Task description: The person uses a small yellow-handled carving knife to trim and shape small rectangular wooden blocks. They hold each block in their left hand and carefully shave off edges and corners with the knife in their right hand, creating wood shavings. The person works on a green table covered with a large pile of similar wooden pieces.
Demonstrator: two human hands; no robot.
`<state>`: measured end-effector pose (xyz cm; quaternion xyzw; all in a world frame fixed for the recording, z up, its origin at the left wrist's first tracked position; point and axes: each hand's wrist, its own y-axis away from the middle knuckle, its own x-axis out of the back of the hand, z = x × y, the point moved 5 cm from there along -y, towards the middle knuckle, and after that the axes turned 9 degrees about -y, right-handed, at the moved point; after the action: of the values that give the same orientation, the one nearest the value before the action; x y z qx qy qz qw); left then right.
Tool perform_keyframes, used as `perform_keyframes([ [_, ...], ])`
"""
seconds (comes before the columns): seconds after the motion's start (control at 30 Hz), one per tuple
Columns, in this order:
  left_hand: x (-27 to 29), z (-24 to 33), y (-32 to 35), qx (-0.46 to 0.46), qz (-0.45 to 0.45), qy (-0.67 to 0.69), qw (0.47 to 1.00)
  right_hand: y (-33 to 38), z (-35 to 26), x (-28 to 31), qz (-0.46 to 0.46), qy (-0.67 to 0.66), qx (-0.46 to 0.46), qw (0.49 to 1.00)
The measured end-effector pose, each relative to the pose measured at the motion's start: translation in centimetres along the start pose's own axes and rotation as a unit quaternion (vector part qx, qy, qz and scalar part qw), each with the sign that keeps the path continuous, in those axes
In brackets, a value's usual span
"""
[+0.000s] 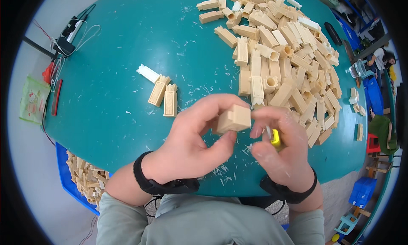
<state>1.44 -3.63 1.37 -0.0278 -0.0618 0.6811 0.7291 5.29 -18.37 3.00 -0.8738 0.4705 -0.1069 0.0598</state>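
Between the thumb and fingers of my left hand (pixel 193 138) is a beige rectangular plastic piece (pixel 236 118), its squared end turned toward my right hand. My right hand (pixel 282 145) is closed around a small yellow cutter (pixel 275 138); a short bit of metal shows by the thumb, and most of the tool is hidden in the palm. The cutter is close to the held piece, apart from it. Left of my hands lie two beige pieces (pixel 170 101) and a white piece (pixel 148 73). Thin pale shavings (pixel 221 172) are scattered on the green table (pixel 123 41) below my hands.
A large heap of similar beige pieces (pixel 284 66) covers the table's right side. At lower left, a blue bin (pixel 63 177) holds more. A power strip (pixel 70 34) with cables lies at the left edge. Someone sits at far right (pixel 381 60), near a blue crate (pixel 362 192).
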Motion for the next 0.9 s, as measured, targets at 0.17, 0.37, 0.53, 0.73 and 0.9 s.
perform_keyframes([
  [0.17, 0.9, 1.3, -0.4, -0.147, 0.061, -0.15, 0.976, 0.3, -0.2, 0.2, -0.002, 0.019, -0.01, 1.0],
  [0.37, 0.7, 1.5, 0.2, -0.168, 0.113, -0.057, 0.978, 0.0, -0.8, -0.3, -0.026, 0.083, -0.016, 0.996],
  [0.53, 0.8, 2.0, 0.4, -0.216, 0.137, -0.139, 0.957, 0.0, -1.0, -0.4, -0.027, 0.101, 0.013, 0.994],
  [0.73, 0.8, 2.1, 0.6, -0.225, 0.137, -0.182, 0.947, 0.2, -0.8, -0.4, -0.019, 0.109, 0.029, 0.993],
  [0.9, 0.9, 2.3, 0.7, -0.228, 0.128, -0.193, 0.946, 0.1, -0.9, -0.5, -0.023, 0.122, 0.041, 0.991],
])
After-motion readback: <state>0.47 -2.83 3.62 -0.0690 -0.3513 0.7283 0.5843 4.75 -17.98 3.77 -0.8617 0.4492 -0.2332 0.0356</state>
